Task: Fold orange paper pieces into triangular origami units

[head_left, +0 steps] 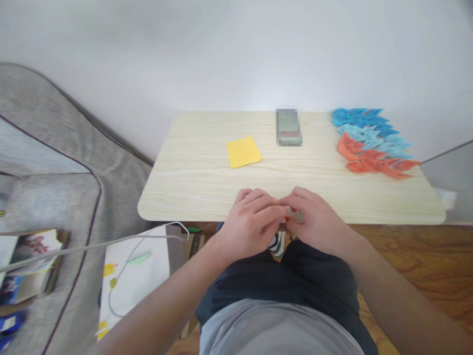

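My left hand [254, 219] and my right hand [308, 217] meet at the table's front edge, fingertips pinched together. Between them a sliver of orange paper [287, 218] peeks out, mostly covered by the fingers, so its shape cannot be made out. Beyond my left hand lies a square yellow paper stack [244, 152], flat on the table. Folded paper pieces with pointed tips are grouped at the right end: dark blue ones [364, 120] at the back, light blue ones [377, 139] in the middle, and orange ones [373, 161] nearest me.
The pale wooden table [192, 182] stands against a white wall. A blurred-out phone-like object [288, 128] lies near its back edge. On the left are a grey sofa [121, 192], a white box [136, 276] and a bent pale rod [129, 240] crossing above it.
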Motion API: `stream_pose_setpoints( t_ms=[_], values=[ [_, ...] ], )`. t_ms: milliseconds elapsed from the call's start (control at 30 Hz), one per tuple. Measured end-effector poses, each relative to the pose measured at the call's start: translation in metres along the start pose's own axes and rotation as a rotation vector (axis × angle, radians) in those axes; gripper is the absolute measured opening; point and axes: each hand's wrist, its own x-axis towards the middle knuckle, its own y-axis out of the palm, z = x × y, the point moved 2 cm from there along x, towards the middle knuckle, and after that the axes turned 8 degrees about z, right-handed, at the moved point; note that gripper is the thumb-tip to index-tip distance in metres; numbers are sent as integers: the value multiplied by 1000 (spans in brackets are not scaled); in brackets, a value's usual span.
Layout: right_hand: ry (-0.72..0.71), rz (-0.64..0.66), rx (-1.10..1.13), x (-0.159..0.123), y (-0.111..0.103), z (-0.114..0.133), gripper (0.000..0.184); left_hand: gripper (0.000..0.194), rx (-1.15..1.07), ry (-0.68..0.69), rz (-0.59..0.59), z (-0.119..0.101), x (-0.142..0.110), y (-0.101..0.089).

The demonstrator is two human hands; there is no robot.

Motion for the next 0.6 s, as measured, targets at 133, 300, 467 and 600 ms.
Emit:
stream_pose_setpoints(
  t_ms=[133, 300, 467, 600],
  values=[
    [74, 8, 217, 4, -8, 0, 17, 28, -120, 19, -33, -5, 11, -6],
    [216, -85, 566, 1, -8, -12, 8, 37, -257, -47, -146, -1, 8, -1],
    [206, -161, 699, -1, -5, -19, 13, 20, -56, -105, -195, 11, 6, 12],
    [76, -287, 375, -5, -6, -23, 26, 16, 154, -119, -238, 19, 10, 19]
  ],
)
